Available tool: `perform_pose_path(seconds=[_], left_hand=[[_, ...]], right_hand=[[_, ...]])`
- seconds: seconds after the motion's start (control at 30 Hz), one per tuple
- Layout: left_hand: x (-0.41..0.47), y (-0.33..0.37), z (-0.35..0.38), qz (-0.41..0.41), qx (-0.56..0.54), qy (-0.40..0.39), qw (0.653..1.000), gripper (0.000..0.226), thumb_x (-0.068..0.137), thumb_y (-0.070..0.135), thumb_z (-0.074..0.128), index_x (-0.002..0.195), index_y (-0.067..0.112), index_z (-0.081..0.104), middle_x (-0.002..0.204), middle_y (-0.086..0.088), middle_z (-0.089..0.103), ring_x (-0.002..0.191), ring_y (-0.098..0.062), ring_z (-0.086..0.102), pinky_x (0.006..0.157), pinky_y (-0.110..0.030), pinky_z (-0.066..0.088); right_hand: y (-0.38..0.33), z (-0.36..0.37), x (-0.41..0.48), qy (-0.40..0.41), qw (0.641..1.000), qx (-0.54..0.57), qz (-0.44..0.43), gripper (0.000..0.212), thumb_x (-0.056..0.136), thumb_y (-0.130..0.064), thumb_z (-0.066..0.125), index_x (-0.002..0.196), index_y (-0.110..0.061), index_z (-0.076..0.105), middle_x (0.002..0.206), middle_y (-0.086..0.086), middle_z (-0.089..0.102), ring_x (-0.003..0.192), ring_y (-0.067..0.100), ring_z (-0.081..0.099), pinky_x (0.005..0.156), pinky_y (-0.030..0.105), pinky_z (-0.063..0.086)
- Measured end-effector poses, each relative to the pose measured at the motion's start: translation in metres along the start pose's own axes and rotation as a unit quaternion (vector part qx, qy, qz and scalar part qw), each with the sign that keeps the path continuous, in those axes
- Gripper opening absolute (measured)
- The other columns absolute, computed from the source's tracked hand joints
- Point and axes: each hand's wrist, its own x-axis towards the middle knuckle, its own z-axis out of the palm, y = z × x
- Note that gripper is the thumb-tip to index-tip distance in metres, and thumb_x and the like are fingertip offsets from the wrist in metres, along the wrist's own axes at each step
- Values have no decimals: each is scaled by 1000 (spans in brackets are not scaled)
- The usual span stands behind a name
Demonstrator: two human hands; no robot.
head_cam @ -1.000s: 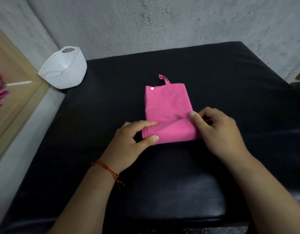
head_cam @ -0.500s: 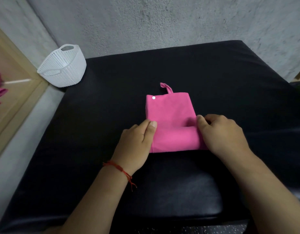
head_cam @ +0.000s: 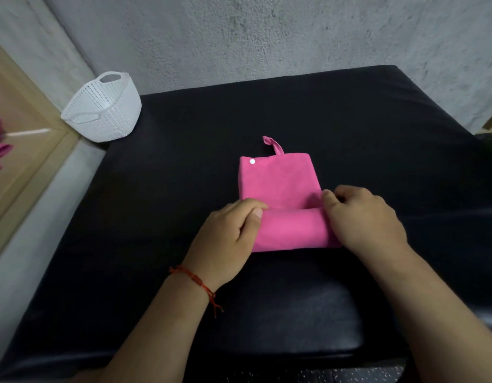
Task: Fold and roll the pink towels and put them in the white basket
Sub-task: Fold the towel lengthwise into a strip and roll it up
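Head view: pink towel [head_cam: 279,183] roll lies between curled fingers [head_cam: 247,205].

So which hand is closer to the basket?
Left. The left hand grips the towel at its left end, toward the basket; the right hand grips its other end, farther away.

Both bare forearms are reaching forward and angling slightly inward toward each other. The left hand [head_cam: 231,236] is lying knuckles up, its forefinger and thumb pinching the left end of the rolled part of the pink towel [head_cam: 278,178]. The right hand [head_cam: 366,219] is sitting palm down opposite it, fingers curling over the right end of the roll. A red thread bracelet [head_cam: 195,280] is circling the left wrist.
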Motion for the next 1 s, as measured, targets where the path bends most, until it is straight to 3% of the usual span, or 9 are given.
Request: perform_pose_path(seconds=[0.1, 0.2, 0.33, 0.43, 0.53, 0.6, 0.7, 0.83, 1.0], left_hand=[[2, -5, 2, -44, 16, 8, 999, 40, 106, 49, 36, 129, 35, 66, 123, 23, 64, 118, 1, 52, 105, -34, 43], [5, -5, 1, -119, 31, -14, 992, 66, 93, 71, 23, 144, 43, 56, 145, 25, 52, 139, -3, 38, 121, -40, 28], [7, -3, -1, -161, 91, -43, 982, 81, 86, 78, 9, 152, 46, 45, 155, 25, 38, 147, -5, 24, 127, -46, 11], [8, -5, 0, -157, 77, -11, 985, 73, 90, 71, 15, 144, 42, 55, 153, 23, 41, 148, -8, 25, 126, -50, 16], [9, -4, -1, -20, 20, 38, 999, 43, 102, 40, 37, 134, 30, 64, 151, 17, 48, 148, -6, 31, 124, -46, 26], [5, -1, -2, 73, 2, 32, 997, 36, 100, 17, 51, 132, 24, 66, 143, 14, 57, 142, -7, 43, 119, -44, 34], [-2, 1, -5, 145, 11, 5, 989, 41, 88, 23, 78, 128, 22, 69, 130, 11, 60, 127, -16, 54, 109, -40, 43], [-2, -9, -5, 118, 27, 21, 992, 55, 81, 43, 86, 132, 34, 70, 129, 13, 53, 125, -12, 48, 110, -33, 43], [6, -8, -2, -4, -14, 4, 1000, 51, 92, 59, 64, 138, 40, 63, 127, 26, 53, 128, -2, 46, 108, -22, 38]], right_hand=[[-1, 0, 1, -2, 1000, 0, 1, 41, 103, -58, 40, 86, -28, 62, 84, -2, 62, 72, 20, 52, 71, 39, 43], [0, 0, 1, -5, 1000, 1, 4, 43, 103, -60, 39, 86, -28, 64, 85, -2, 62, 73, 22, 53, 71, 39, 43], [-1, 1, 0, -3, 1000, 0, 14, 44, 102, -62, 38, 88, -29, 65, 85, -3, 62, 78, 26, 55, 72, 40, 44], [-1, 2, 1, 0, 1000, -5, 17, 47, 101, -64, 38, 87, -29, 65, 84, -2, 62, 75, 24, 55, 71, 39, 45], [-2, 3, 2, 5, 1000, -13, 18, 45, 101, -64, 38, 87, -30, 65, 84, -2, 63, 73, 22, 55, 70, 39, 45], [-2, 3, 2, 8, 1000, -14, 22, 44, 101, -63, 39, 87, -31, 66, 84, -2, 63, 74, 23, 55, 70, 39, 44], [-2, 3, 2, 14, 999, -20, 32, 47, 102, -64, 38, 89, -30, 67, 81, -4, 59, 70, 21, 50, 71, 39, 41], [0, 7, 2, 75, 995, 42, -58, 48, 105, -60, 42, 80, -23, 57, 78, -5, 58, 70, 17, 54, 62, 37, 38], [10, 10, 6, 104, 969, 117, -189, 36, 103, -49, 60, 74, -28, 56, 80, -8, 59, 75, 9, 58, 66, 35, 47]])
